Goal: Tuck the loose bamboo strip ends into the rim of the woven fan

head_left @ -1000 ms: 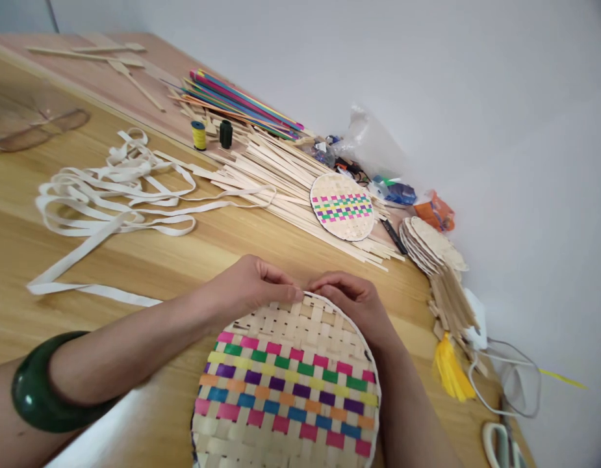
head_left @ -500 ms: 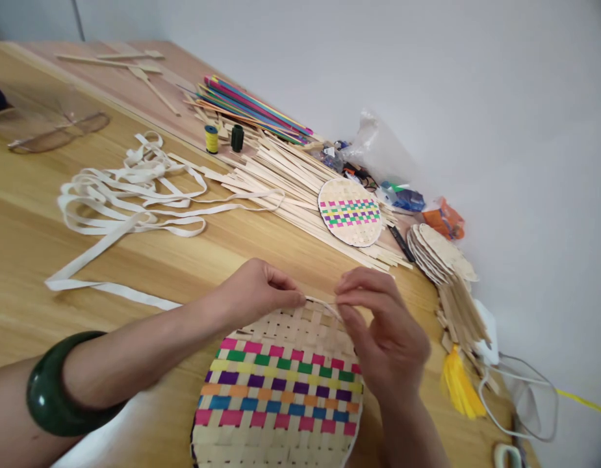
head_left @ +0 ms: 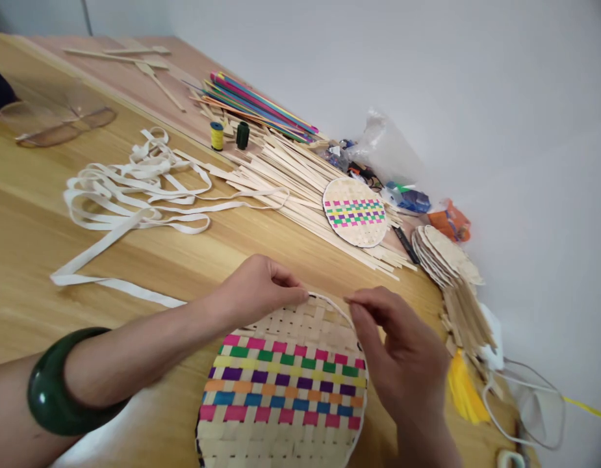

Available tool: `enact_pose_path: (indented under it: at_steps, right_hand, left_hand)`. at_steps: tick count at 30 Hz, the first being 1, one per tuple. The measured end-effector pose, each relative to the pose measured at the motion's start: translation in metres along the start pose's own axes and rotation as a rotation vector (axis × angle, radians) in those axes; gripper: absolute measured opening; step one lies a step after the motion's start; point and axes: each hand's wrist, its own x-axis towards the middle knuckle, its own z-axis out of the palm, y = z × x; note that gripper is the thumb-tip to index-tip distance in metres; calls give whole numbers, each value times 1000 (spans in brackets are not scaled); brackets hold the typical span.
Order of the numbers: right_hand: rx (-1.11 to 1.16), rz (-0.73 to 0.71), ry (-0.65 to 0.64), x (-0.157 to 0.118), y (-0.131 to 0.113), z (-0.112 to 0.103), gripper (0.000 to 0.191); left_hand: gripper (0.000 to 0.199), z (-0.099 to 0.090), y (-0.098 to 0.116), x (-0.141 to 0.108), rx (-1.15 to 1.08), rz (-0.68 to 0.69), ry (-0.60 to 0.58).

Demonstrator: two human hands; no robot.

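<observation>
A round woven bamboo piece [head_left: 281,383] with bands of pink, green, yellow, purple, orange and blue stands before me, its edge bound in white tape. My left hand [head_left: 268,292] pinches the top of its rim. Just right of the rim's top, my right hand [head_left: 397,351] is closed, thumb against forefinger, at something too small to make out. White tape [head_left: 129,286] runs from behind my left forearm to a loose heap on the table.
Bamboo strips [head_left: 281,175], a smaller woven disc [head_left: 355,213], colored strips [head_left: 266,107] and thread spools [head_left: 217,136] lie beyond. Stacked discs [head_left: 446,257], a yellow tassel [head_left: 466,390] and a cable are at right. Glasses [head_left: 66,127] rest at far left.
My right hand has moved right and slightly down, away from the rim. My left hand keeps its pinch on the edge. The whole view has shifted slightly.
</observation>
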Motion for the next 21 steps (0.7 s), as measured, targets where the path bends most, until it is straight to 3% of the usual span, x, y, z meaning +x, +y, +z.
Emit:
enact_pose_path:
  at_steps: [4,21]
  right_hand:
    - [-209,-56,-164,4,15,10,12]
    - [-386,-163,-200,-2,17,16,18]
  left_hand:
    - [17,0,0,1,10,45,18]
    - [14,1,0,0,22,61,25]
